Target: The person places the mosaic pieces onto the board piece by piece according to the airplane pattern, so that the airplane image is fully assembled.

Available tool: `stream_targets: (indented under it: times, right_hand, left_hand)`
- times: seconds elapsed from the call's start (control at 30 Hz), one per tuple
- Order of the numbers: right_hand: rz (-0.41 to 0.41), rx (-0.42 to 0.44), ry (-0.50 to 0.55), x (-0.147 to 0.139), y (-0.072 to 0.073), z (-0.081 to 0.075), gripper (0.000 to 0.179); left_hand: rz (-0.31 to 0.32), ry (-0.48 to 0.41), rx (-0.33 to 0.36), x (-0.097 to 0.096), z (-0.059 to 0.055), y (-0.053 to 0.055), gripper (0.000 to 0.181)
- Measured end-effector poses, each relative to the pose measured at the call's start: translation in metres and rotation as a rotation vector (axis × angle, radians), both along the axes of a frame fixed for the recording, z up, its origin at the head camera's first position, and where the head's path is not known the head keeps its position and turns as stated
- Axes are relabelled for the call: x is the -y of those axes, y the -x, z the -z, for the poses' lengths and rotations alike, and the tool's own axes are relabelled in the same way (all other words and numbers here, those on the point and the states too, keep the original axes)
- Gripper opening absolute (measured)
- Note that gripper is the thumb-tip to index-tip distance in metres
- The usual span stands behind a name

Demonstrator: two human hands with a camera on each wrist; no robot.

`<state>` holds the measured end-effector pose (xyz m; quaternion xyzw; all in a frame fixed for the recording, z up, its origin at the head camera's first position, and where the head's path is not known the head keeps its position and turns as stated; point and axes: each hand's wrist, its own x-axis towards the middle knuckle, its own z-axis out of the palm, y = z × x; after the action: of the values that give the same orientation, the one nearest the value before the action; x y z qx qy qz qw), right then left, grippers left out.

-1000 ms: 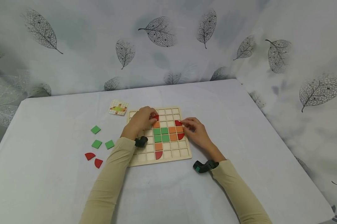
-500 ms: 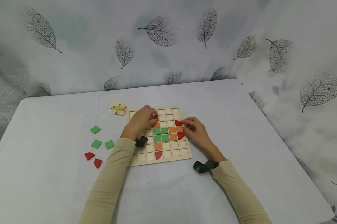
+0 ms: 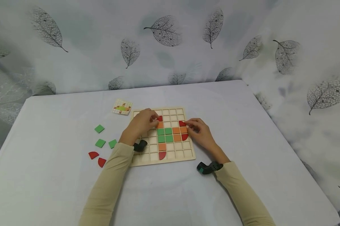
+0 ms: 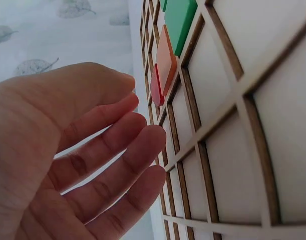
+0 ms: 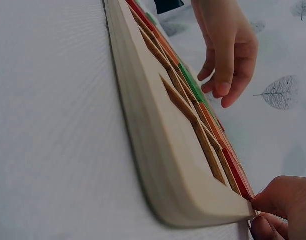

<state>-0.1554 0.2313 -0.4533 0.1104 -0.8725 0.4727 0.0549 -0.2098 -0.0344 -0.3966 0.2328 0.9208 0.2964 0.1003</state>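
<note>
A square wooden grid board [image 3: 187, 153] lies mid-table, with green squares [image 3: 169, 138], orange squares [image 3: 176, 137] and red quarter-circle pieces [image 3: 162, 155] set in its cells. My left hand [image 3: 141, 124] hovers over its upper left part, thumb and index close to a red quarter-circle piece [image 3: 160, 118]. In the left wrist view the left fingers [image 4: 137, 150] are loosely bent, with nothing between them. My right hand [image 3: 201, 133] is at the right edge beside another red piece [image 3: 182, 123]. The right wrist view shows the right thumb [image 5: 273, 197] and a finger pinching the board's rim.
To the board's left lie loose green squares [image 3: 99, 128] and two red quarter-circle pieces [image 3: 93, 155]. A pattern card [image 3: 122, 107] rests near the board's upper left corner. White cloth covers the table [image 3: 164, 194]; a leaf-print curtain [image 3: 102, 47] hangs behind.
The head view has turned slightly, so the scene sits further right. My left fingertips have drawn back a little left from the upper red piece. The right hand stays at the board's edge.
</note>
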Motion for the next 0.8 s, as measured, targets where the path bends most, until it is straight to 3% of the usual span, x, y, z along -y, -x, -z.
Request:
stream_targets:
  times: [0.3,0.8]
  right_hand:
    - [-0.002,-0.022,-0.018,0.001,-0.001,-0.001,0.025]
    - [-0.011,-0.041,-0.011,0.002,-0.001,-0.002,0.026]
  left_hand:
    - [0.008,-0.002,0.023,0.005,-0.005,-0.013,0.02]
    - [0.061,0.009,-0.013,0.011,-0.005,-0.044,0.016]
